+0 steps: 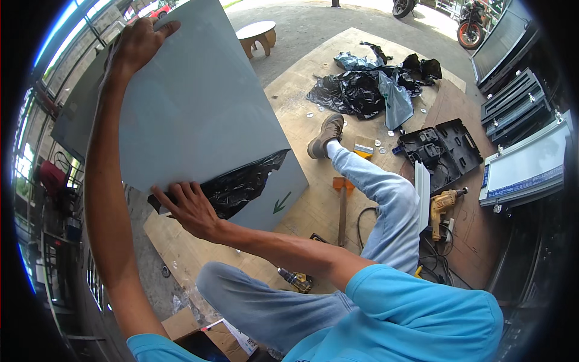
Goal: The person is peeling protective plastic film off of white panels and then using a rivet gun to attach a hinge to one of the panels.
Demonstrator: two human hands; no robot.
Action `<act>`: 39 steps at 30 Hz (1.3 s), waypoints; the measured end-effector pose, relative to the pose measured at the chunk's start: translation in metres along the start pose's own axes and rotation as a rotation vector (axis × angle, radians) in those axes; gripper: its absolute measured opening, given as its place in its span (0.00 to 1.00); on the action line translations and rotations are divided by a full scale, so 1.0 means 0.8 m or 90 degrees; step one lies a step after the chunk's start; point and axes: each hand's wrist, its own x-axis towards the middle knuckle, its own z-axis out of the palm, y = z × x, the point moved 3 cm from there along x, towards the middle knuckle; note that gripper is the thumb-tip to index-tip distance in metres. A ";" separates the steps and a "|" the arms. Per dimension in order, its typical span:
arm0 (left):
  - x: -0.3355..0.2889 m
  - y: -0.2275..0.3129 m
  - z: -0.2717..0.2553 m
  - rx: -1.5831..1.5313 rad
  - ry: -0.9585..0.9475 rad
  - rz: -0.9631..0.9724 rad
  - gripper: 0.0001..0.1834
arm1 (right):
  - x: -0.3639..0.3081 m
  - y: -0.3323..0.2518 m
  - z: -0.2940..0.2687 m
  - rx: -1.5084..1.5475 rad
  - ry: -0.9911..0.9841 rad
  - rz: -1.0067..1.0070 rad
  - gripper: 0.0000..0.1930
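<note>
toward half past ten, reckoned from the centre of the view, the left hand (142,45) clasps the upper edge of a large grey panel (193,90), its thumb by the top corner; the fingertips behind the edge are hidden. the panel fills the stretch from nine to eleven o'clock, tilted, its broad face toward the person. near half past eight the right hand (192,208) lies at the panel's lower edge, fingers spread and slightly bent, touching black film (244,187) with a ragged edge; whether they pinch the film i cannot tell. below the film, just beyond the centre toward seven, a grey surface bears a green arrow (281,203). at one o'clock a heap of crumpled black plastic (356,90) rests on a plywood sheet (301,99), near the person's shoe (325,136). near three o'clock, close in, lies a mallet (342,211) with an orange head; farther out, between two and three, an opened black tool case (446,151) sits above a yellow power tool (443,211). at six a yellow-and-black drill (295,280) lies beside the person's bent leg, and toward half past eleven stands a stool (256,30) with a pale round top.
</note>
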 end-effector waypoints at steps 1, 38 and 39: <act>0.001 -0.005 -0.004 0.020 0.007 0.019 0.35 | 0.002 -0.002 0.004 -0.020 -0.020 0.010 0.41; -0.053 0.052 -0.058 0.048 0.168 0.032 0.31 | -0.051 0.290 -0.240 0.489 0.017 0.666 0.26; -0.056 0.054 -0.061 0.075 0.207 0.017 0.31 | -0.078 0.306 -0.216 0.614 -0.017 0.718 0.22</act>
